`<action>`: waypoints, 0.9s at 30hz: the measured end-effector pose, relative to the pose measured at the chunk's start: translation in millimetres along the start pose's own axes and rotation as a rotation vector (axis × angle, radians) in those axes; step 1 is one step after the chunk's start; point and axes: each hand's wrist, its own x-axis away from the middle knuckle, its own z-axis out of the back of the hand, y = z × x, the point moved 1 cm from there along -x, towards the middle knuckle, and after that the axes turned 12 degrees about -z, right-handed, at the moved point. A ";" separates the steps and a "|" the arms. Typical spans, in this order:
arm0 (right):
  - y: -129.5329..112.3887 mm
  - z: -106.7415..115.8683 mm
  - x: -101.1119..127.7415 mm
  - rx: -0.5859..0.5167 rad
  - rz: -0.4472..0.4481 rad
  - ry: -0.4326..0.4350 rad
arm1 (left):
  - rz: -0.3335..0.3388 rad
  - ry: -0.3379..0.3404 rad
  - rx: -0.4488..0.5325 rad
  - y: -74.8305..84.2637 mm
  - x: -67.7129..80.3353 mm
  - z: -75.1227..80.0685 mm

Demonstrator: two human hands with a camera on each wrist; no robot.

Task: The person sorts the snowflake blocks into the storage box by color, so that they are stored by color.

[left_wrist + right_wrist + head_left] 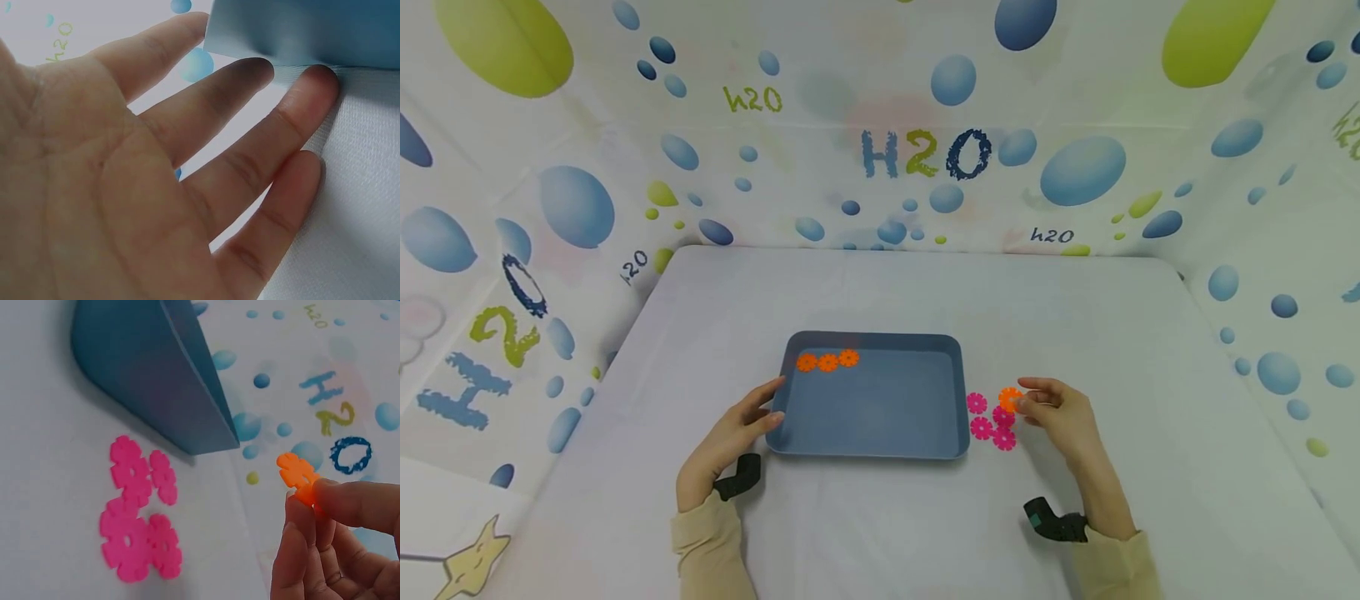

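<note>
The left hand (730,437) lay at the near left corner of the blue tray (880,446), its fingers straight and spread, holding nothing. In the left wrist view the fingertips (319,81) rested against the tray's outer wall (300,31) where it met the white tablecloth (369,206); the palm faced the camera and the hand lay released rather than clasped around the rim.

The tray sat a little left of the middle of the table (880,283). Inside it, along the far left edge, three orange flower-shaped pieces (827,361) lay in a short row, each touching the next.

Just right of the tray, on the cloth, lay four pink flower-shaped pieces (992,421) in a tight cluster, close to the tray's right wall but apart from it. The right wrist view showed the pink pieces (137,512) lying flat, some touching each other.

Further right, the right hand (1060,412) pinched one orange flower-shaped piece (1010,399) between thumb and fingertips. From the wrist camera this piece (297,475) was lifted clear of the cloth, gripped at one edge by the fingertips (350,500), with most of it standing free beyond them. It hung just right of the pink cluster and near the tray's right wall.

Both wrists carried a dark strap, and pale beige sleeves (707,542) covered the forearms.
</note>
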 end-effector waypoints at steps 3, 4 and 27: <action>-13.2 -1.7 -5.0 -0.028 0.014 -0.019 | 0.000 0.001 0.001 1.0 0.0 0.3; -18.1 -2.6 -6.6 -0.041 0.018 -0.027 | 0.001 0.001 0.002 0.5 -0.1 0.4; -102.6 -56.0 -36.2 -0.336 0.105 -0.203 | 0.014 0.004 0.010 1.6 0.5 0.9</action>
